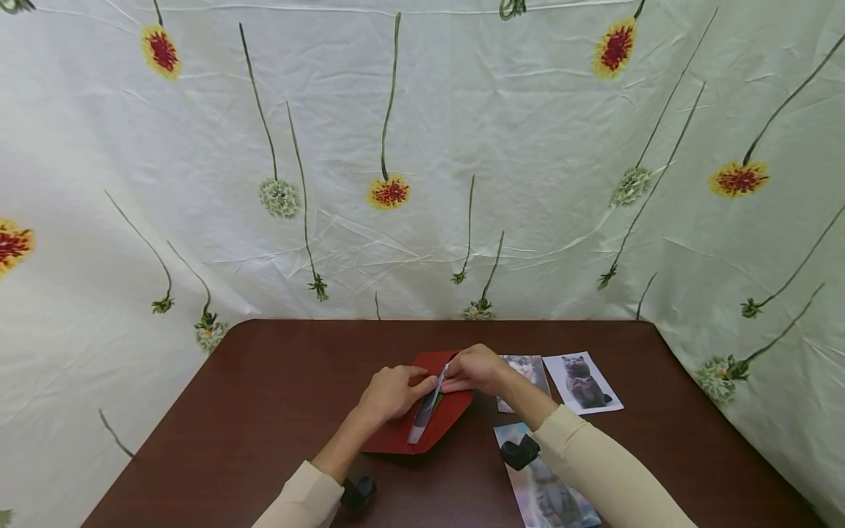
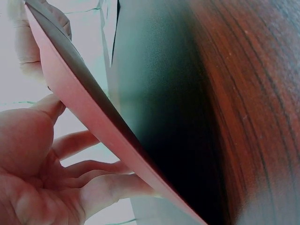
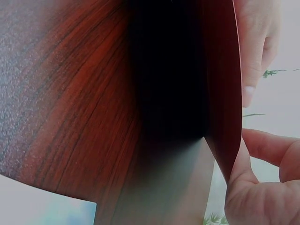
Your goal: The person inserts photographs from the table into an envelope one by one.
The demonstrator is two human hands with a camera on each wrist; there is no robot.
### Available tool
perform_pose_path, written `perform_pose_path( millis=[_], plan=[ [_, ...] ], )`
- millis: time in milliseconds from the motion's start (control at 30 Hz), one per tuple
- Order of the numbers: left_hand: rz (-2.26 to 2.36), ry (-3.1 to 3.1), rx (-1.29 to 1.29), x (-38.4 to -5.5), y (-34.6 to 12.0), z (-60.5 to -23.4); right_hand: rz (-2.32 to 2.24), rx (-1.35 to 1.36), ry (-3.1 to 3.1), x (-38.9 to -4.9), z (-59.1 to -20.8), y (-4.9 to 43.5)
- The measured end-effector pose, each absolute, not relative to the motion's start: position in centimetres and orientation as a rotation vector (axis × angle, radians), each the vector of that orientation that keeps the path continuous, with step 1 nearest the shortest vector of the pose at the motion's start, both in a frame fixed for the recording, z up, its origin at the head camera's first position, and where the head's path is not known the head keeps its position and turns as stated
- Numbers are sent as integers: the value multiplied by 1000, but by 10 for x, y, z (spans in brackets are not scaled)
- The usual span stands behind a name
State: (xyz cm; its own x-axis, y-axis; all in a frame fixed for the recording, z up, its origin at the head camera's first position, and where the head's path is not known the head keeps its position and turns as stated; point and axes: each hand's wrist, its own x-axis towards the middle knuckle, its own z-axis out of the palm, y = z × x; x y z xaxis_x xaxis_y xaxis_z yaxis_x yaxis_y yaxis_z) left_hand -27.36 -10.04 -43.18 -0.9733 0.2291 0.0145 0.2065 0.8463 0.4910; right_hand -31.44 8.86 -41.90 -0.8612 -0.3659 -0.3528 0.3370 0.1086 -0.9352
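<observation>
- Your left hand (image 1: 391, 392) and right hand (image 1: 477, 368) both pinch the flat red paper envelope (image 1: 422, 429), which lies on the dark brown wooden table (image 1: 277, 411).
- A glossy printed photograph (image 1: 428, 405) stands between your fingertips, seemingly part-way into the envelope's mouth.
- Next, probably ease it deeper while keeping the flap open.
- Loose cat photographs (image 1: 584, 381) lie just right of your right fingers; open tabletop lies left.

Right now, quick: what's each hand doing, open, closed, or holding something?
Left hand: fingers curled on the red envelope, holding it.
Right hand: pinching the photo at the envelope's opening.
</observation>
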Motion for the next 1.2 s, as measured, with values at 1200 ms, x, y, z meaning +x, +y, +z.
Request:
perform_pose_path(
  millis=[1200],
  plan=[
    [762,2965,299,-276,-100,-433,-1839,-92,1930,-311,-395,116]
  ],
)
